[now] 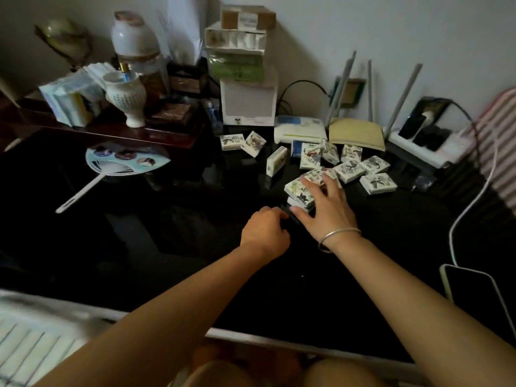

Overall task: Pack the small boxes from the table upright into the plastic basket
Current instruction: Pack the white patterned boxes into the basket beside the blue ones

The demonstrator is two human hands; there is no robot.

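Several small white boxes [374, 183] with ink drawings lie scattered on the black glossy table [139, 247], right of its middle; one [276, 161] stands upright. My right hand [324, 208] reaches over the nearest box [297, 189], which lies on another, and grips it with the thumb at its near end and the fingers across its top. My left hand [265, 233] is right beside it, its fingers curled round a dark object [290, 215] that I can barely make out against the table. I cannot pick out the plastic basket in this dim light.
A round hand fan [122, 163] lies at the left. A white router [300, 129], a yellow pad [356, 134], stacked cartons [240, 40] and vases [127, 99] line the back. A phone [474, 291] on a white cable [472, 208] lies at the right edge.
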